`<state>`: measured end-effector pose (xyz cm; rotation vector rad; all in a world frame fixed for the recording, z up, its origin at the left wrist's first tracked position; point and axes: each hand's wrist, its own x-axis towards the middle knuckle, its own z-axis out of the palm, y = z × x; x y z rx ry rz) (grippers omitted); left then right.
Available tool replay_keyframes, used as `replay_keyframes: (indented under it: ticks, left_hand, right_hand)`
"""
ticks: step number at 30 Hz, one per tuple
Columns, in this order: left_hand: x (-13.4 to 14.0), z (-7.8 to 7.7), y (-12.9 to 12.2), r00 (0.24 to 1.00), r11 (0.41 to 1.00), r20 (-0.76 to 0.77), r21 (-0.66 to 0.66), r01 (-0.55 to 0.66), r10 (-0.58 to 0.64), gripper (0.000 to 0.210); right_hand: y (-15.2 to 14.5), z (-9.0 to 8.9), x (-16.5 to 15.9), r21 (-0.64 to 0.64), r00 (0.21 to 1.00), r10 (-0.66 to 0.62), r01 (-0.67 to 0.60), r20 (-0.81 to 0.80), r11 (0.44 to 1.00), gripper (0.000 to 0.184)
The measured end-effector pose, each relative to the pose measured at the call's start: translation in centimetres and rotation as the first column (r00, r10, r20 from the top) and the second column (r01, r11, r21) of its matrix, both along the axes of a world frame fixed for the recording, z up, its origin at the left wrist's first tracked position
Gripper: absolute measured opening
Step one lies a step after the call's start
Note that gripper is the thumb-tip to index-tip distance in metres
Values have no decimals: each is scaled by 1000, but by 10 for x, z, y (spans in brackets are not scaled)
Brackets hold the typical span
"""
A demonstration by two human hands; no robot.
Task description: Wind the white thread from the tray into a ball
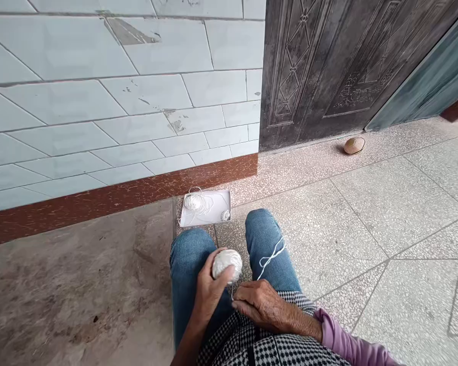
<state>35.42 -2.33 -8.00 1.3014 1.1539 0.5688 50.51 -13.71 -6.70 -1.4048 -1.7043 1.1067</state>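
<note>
My left hand (209, 287) is closed around a ball of white yarn (226, 263), held above the gap between my knees. Just to its right, my right hand (261, 302) pinches a white yarn strand (232, 294) that runs up to the ball. More of the strand lies in a loose loop over my right knee, on the blue jeans (269, 234). Beyond my knees a shallow white tray (209, 221) rests on the floor, with a looser heap of white yarn (195, 203) and a small yarn clump (225, 215) in it.
A tiled wall (152, 91) with a brown base strip stands ahead on the left. To its right is a dark carved door (313, 71). A small tan rounded object (354, 146) lies on the speckled floor (366, 213) by the door. Stained concrete (80, 295) stretches to my left.
</note>
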Motion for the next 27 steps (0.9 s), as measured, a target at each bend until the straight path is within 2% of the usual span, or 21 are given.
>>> replay_keyframes:
  ticks: [2,4,8,11,13,17,19,21,24,27]
  left_hand:
    - [4,1,-1,992,997,-106,37,68,-63,62]
    - [4,-1,-4,975,983,-125,-14,186,-186,59]
    - [-8,-11,-9,929,918,26,-141,370,-370,66]
    - [-19,-13,-13,894,866,169,-227,445,-415,72]
    - [-23,-9,-19,896,859,217,-268,437,-388,72]
    - [-26,2,-32,932,876,299,-367,312,-207,71]
    - [-27,7,-32,914,863,396,-426,270,-91,78]
    - [-29,14,-24,875,858,477,-479,184,79,86]
    - [-34,33,4,739,840,554,-543,-27,382,96]
    - [-43,63,40,546,784,603,-595,-179,582,84]
  right_hand:
    - [3,3,7,28,1000,1,-2,22,1000,38]
    - [8,8,17,25,999,-47,47,-3,999,37]
    - [16,12,33,-3,979,-153,154,-134,988,44]
    - [18,8,34,-64,955,-186,176,-231,982,48]
    - [18,2,32,-141,934,-211,176,-290,974,49]
    - [21,-8,27,-262,855,-284,182,-435,948,55]
    - [23,-11,28,-267,813,-328,221,-481,938,59]
    - [26,-12,34,-248,797,-353,261,-490,933,60]
    - [28,-11,56,-198,811,-371,314,-452,928,56]
    - [29,-6,97,-128,821,-436,420,-369,899,52]
